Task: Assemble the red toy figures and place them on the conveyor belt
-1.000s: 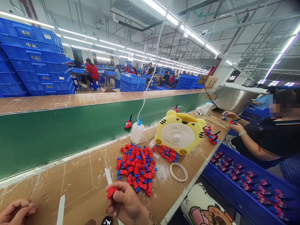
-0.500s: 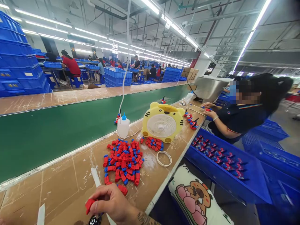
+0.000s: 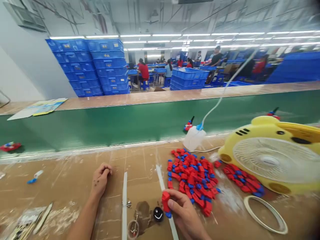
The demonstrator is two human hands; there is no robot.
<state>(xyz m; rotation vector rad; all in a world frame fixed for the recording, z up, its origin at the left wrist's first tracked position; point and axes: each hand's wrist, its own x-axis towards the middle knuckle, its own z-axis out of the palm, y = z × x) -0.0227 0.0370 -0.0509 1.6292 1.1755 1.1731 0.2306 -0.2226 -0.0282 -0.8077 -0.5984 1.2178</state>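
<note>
At near centre of the counter [image 3: 75, 186]: right hand [image 3: 186, 213] pinching red-and-blue part [image 3: 165, 201], now beside the black smiley cap [image 3: 158, 214]. Left hand [image 3: 100, 178], out of view half a second ago, now curled loosely, resting empty left of white strip [image 3: 124, 200]. Part pile [image 3: 193, 176] just right.

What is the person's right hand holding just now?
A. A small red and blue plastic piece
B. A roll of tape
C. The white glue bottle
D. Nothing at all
A. The right hand pinches a small red piece with a blue tip between thumb and fingers, just in front of the pile of red and blue pieces; the white bottle and tape ring lie untouched.
</note>
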